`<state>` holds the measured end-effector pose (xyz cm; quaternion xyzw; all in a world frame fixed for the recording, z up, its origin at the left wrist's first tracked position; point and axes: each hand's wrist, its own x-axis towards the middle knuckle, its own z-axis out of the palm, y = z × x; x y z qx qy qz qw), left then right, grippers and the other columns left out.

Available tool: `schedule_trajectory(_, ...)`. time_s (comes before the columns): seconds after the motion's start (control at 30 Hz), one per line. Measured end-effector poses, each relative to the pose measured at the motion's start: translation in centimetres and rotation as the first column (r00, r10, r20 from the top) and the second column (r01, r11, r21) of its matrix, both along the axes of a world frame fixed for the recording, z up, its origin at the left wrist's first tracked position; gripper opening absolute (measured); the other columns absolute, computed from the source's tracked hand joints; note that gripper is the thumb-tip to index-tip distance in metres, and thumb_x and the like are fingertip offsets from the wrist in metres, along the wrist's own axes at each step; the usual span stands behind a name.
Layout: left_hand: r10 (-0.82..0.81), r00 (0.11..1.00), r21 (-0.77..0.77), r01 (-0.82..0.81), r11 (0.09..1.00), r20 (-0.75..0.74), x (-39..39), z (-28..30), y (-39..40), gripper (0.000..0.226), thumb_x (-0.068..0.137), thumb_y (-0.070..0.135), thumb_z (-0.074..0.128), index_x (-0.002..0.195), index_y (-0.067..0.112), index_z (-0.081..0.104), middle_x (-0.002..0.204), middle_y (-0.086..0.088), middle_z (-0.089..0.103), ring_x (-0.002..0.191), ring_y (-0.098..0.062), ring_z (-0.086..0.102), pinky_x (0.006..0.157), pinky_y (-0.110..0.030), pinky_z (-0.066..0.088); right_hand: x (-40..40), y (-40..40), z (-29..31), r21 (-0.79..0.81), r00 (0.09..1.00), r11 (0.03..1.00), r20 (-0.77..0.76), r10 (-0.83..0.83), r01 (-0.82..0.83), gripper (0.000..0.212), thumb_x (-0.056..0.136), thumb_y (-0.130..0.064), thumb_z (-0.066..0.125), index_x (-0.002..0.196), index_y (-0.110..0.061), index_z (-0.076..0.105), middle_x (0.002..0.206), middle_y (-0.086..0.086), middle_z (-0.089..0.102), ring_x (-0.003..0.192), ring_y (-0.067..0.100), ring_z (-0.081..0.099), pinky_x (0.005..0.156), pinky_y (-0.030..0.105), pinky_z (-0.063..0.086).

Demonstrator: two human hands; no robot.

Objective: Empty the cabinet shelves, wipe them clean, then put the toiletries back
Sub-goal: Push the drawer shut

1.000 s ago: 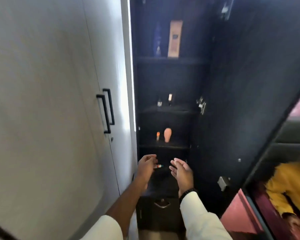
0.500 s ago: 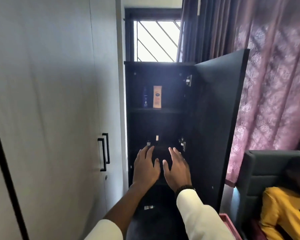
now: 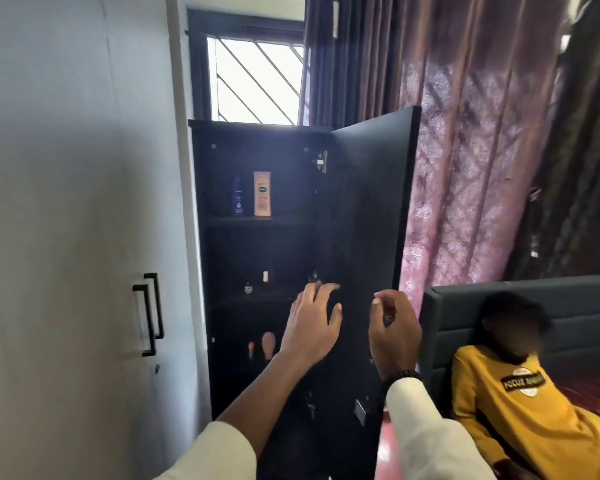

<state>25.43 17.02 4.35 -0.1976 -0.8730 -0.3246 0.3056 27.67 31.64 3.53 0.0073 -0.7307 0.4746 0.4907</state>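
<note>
While both hands hang empty before the cabinet (image 3: 257, 237), the left hand (image 3: 312, 327) with fingers spread and the right hand (image 3: 394, 332) loosely curled, clear its top shelf first: grasp the orange bottle (image 3: 262, 193) upright.

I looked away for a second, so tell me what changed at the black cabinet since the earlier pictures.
The left hand and right hand rose from the low shelf and swung right, onto the open black cabinet door; both hold nothing. The view tilted up. Unchanged: the dark blue bottle and orange lotion bottle on the top shelf, and the small items on the lower shelves.
</note>
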Motion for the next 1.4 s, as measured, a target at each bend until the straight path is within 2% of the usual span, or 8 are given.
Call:
schedule_trajectory(0.37,-0.297,0.943,-0.321,0.237,0.917,-0.151,0.6,0.6,9.8,0.037,0.096,0.028,0.048,0.132,0.018,0.054,0.134,-0.003,0.052,0.124,-0.02,0.049,0.11,-0.034,0.039,-5.4,6.6,-7.8,-0.311,0.756,0.949,0.609,0.24,-0.05,0.037,0.1,-0.023,0.047,0.128,0.0,0.052,0.13,0.021,0.058,0.108,0.029,0.058,0.098,0.047,0.048)
schedule_trajectory(0.47,-0.304,0.943,-0.35,0.241,0.905,-0.135,-0.3,0.1,9.9,0.037,0.096,0.029,0.047,0.13,0.018,0.056,0.134,-0.003,0.053,0.123,-0.02,0.051,0.11,-0.037,0.04,-5.3,0.4,-4.8,-0.11,0.837,0.947,0.507,-0.208,0.302,0.036,0.093,-0.009,0.057,0.126,0.004,0.054,0.127,0.024,0.057,0.104,0.025,0.06,0.085,0.041,0.056)
schedule_trajectory(0.7,-0.305,0.925,-0.385,0.202,0.901,-0.228,-1.4,-0.9,10.0,0.035,0.094,0.026,0.051,0.126,0.017,0.06,0.131,-0.002,0.056,0.122,-0.018,0.052,0.11,-0.034,0.039,-3.8,-4.0,0.0,0.031,0.797,0.904,0.458,-0.392,0.427,0.039,0.095,-0.012,0.061,0.129,0.0,0.048,0.126,0.021,0.058,0.109,0.03,0.062,0.074,0.033,0.057)
schedule_trajectory(0.87,-0.32,0.912,-0.423,0.191,0.885,-0.257,-1.8,-1.6,9.6,0.037,0.093,0.024,0.054,0.128,0.014,0.06,0.138,-0.004,0.054,0.13,-0.02,0.046,0.113,-0.037,0.033,-4.4,-3.4,-1.2,-0.133,0.821,0.959,0.555,-0.139,0.252,0.042,0.097,-0.012,0.054,0.137,-0.002,0.044,0.13,0.017,0.056,0.117,0.025,0.058,0.075,0.03,0.055)
schedule_trajectory(1.0,-0.34,0.912,-0.456,0.207,0.865,-0.232,-2.0,-1.6,9.5,0.039,0.092,0.021,0.053,0.13,0.012,0.058,0.141,-0.006,0.05,0.132,-0.021,0.043,0.115,-0.038,0.031,-5.5,1.7,-7.0,-0.023,0.699,0.985,0.707,-0.107,0.174,0.038,0.1,-0.004,0.045,0.134,0.011,0.047,0.107,0.015,0.063,0.078,-0.001,0.067,0.08,0.033,0.052)
schedule_trajectory(1.13,-0.346,0.913,-0.456,0.218,0.863,-0.217,-2.2,-1.7,9.5,0.039,0.092,0.021,0.052,0.129,0.011,0.057,0.141,-0.007,0.048,0.132,-0.022,0.041,0.116,-0.038,0.03,-5.3,-3.4,-3.3,-0.126,0.889,0.928,0.355,-0.288,0.351,0.045,0.094,-0.008,0.057,0.136,-0.001,0.041,0.132,0.02,0.051,0.116,0.028,0.056,0.076,0.033,0.057)
schedule_trajectory(1.3,-0.34,0.91,-0.476,0.197,0.857,-0.236,-2.1,-1.9,9.2,0.04,0.093,0.024,0.054,0.131,0.013,0.056,0.143,-0.006,0.048,0.134,-0.021,0.041,0.116,-0.038,0.03,-7.3,-3.2,-2.9,-0.124,0.826,0.9,0.465,-0.319,0.417,0.081,0.082,-0.007,0.075,0.148,-0.003,0.029,0.145,0.035,0.032,0.087,0.033,0.067,0.061,0.033,0.057)
schedule_trajectory(1.4,-0.36,0.91,-0.402,0.256,0.879,-0.206,-1.7,-2.0,8.9,0.037,0.092,0.022,0.054,0.128,0.013,0.058,0.141,-0.005,0.049,0.132,-0.02,0.043,0.115,-0.039,0.034,-5.0,-3.7,-1.5,-0.136,0.886,0.957,0.429,-0.175,0.255,0.05,0.096,-0.01,0.057,0.139,0.002,0.037,0.132,0.026,0.05,0.107,0.034,0.061,0.072,0.036,0.058)
